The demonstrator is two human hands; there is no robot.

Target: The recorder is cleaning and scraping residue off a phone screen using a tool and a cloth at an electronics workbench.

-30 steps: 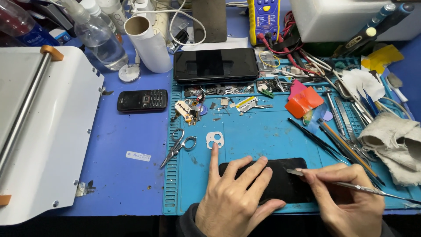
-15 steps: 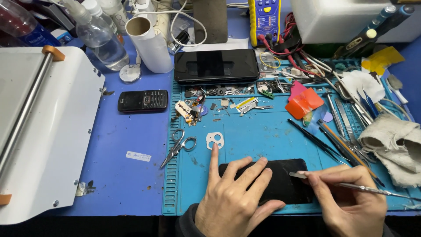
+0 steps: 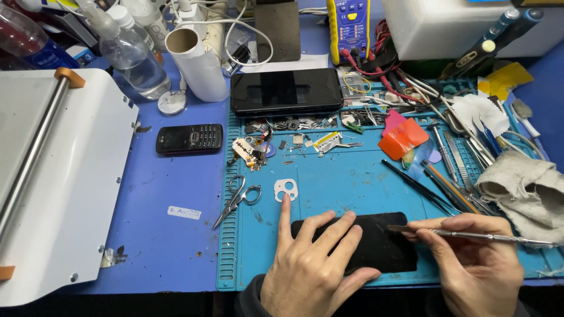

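The left hand (image 3: 314, 270) is lying flat with fingers spread, pressing down on a black phone (image 3: 376, 242) on the blue mat (image 3: 346, 182). The right hand (image 3: 476, 267) is pinching a thin metal tool (image 3: 476, 236), its tip touching the phone's right end between both hands.

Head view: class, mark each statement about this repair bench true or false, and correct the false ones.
1. The left hand lies flat on the black phone. True.
2. The right hand holds scissors. False: it holds a thin metal tool; the scissors lie on the mat's left part.
3. The tool's tip meets the phone's right edge. True.
4. The keypad phone lies on the mat. False: it lies left of it, on the blue table.
5. A grey cloth lies at the right. True.
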